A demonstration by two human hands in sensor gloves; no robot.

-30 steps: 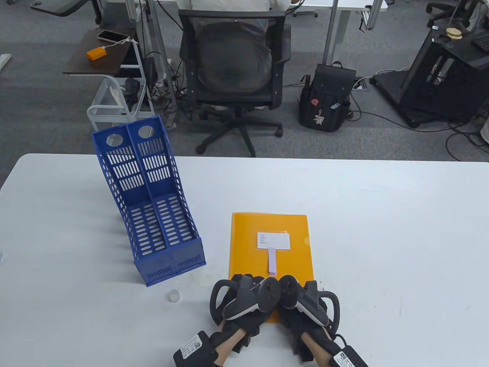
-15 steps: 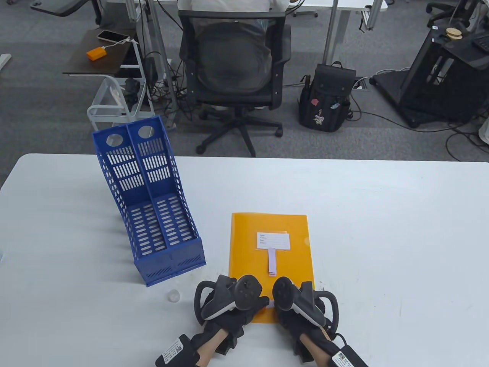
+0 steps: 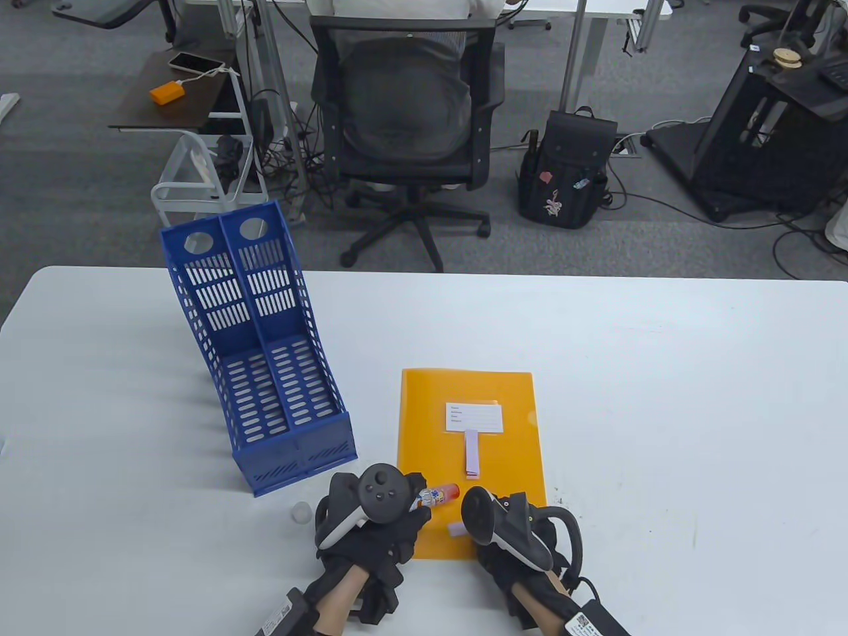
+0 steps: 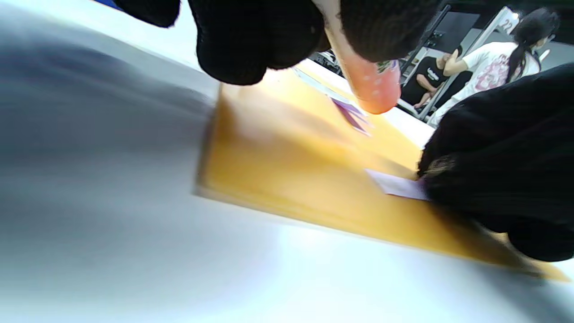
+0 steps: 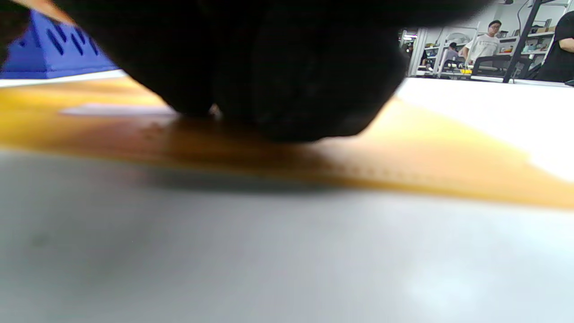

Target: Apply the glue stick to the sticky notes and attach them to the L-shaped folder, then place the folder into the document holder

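Observation:
An orange L-shaped folder (image 3: 424, 411) lies flat on the white table, with a white label (image 3: 474, 417) and a pale purple sticky note pad (image 3: 472, 454) on it. My left hand (image 3: 405, 513) grips a glue stick (image 3: 438, 493) (image 4: 372, 85), its orange end pointing right over the folder's near left part. A single sticky note (image 3: 456, 528) (image 4: 397, 185) lies on the folder near its front edge. My right hand (image 3: 482, 530) rests on that note's right end, fingertips (image 5: 278, 89) down on the folder (image 5: 426, 148). The blue document holder (image 3: 265, 371) stands at the left.
A small clear cap (image 3: 301, 512) sits on the table left of my left hand, in front of the holder. Beyond the table's far edge stand an office chair (image 3: 407, 119) with a person in it and a black backpack (image 3: 570, 172).
The two hands, close together over the folder's front edge, have drawn apart. My left hand moved left, so the glue stick and the single note now show.

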